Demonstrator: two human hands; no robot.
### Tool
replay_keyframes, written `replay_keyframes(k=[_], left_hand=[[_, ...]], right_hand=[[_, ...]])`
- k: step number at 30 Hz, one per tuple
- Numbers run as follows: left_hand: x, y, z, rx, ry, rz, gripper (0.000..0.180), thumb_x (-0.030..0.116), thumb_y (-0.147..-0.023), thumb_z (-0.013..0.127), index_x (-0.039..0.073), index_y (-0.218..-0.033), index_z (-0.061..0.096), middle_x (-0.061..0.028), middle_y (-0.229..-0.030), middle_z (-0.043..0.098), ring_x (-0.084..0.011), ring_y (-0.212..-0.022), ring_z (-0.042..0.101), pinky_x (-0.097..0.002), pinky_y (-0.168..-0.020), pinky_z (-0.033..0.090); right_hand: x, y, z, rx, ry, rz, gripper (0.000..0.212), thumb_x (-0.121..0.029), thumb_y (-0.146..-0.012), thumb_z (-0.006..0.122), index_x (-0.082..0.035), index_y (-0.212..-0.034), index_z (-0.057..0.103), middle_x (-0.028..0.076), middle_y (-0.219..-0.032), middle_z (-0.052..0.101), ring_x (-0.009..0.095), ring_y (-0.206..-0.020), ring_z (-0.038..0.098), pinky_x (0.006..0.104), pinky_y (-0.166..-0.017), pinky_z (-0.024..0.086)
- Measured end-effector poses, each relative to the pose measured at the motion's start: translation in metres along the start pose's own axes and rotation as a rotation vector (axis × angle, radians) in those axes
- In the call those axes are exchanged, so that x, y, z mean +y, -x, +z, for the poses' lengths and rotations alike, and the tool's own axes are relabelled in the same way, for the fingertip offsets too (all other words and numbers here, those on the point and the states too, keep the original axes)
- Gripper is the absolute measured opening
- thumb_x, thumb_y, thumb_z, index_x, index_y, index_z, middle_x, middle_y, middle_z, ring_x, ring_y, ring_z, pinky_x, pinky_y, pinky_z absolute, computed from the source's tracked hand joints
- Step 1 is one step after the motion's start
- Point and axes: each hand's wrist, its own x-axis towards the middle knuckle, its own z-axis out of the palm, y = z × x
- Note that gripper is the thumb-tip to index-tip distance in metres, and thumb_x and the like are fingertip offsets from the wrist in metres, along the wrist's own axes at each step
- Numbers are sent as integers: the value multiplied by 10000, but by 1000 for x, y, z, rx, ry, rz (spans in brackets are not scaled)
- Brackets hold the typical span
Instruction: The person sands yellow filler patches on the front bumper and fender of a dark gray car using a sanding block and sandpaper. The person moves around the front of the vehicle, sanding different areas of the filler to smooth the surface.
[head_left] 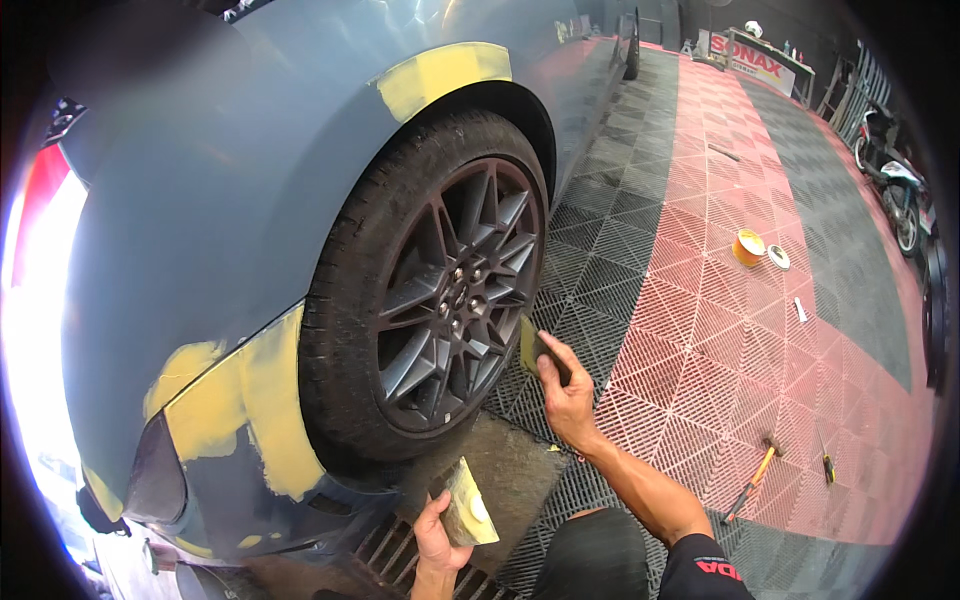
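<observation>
My left hand (436, 540) is closed on the edge of a flat board (459, 518) with pale yellow filler on its face. In my right hand (570, 408) a dark flat spreader (530, 350) is pinched between thumb and fingers, its front part coated in yellow. That spreader is in front of the lower right side of the car wheel (460, 290), and I cannot tell if they touch. Yellow filler covers a strip on the fender (445, 76) above the tyre, and broad patches mark the bumper (270, 410) ahead of it.
An orange-yellow tin (748, 248) stands on the red floor tiles (690, 330) beside a round lid (778, 257). Further near lie a hammer (755, 478) and a screwdriver (828, 464). A small white tool (801, 309) lies beyond. Motorbikes (900, 190) line the right side.
</observation>
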Motion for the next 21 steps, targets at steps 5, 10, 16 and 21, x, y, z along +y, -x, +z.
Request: replay_keyframes(k=[5,10,16,21], left_hand=[[16,-2,10,-84,1,-114,428,210,-1036,636,13,-1413,688,-135,-1254,810,-295,-1112,793,-480,-1044,630],[41,37,79,-88,47,-272,402,189,-1051,608,-11,-1390,688,-124,-1258,804,-285,-1117,790,-471,-1039,626],[78,117,195,285,251,-81,319,185,-1057,659,60,-1346,710,-55,-1271,777,-223,-1173,747,-444,-1061,587],[115,190,288,293,290,-155,341,149,-1099,639,92,-1434,627,-73,-1345,735,-269,-1237,724,-546,-1046,610]], right_hand=[[-32,-51,15,161,3,75,469,-171,-1165,666,60,-1570,614,119,-1389,747,161,-1217,706,310,-1085,568],[-82,-121,6,356,-141,310,297,-221,-1152,684,-7,-1354,718,54,-1236,768,165,-1052,727,323,-957,599],[-244,-99,22,439,-182,202,575,-159,-1177,602,-22,-1711,438,123,-1543,628,225,-1328,658,393,-1136,556],[-439,-33,74,461,-150,185,596,-159,-1181,580,-29,-1736,407,136,-1630,565,263,-1430,597,445,-1225,487]])
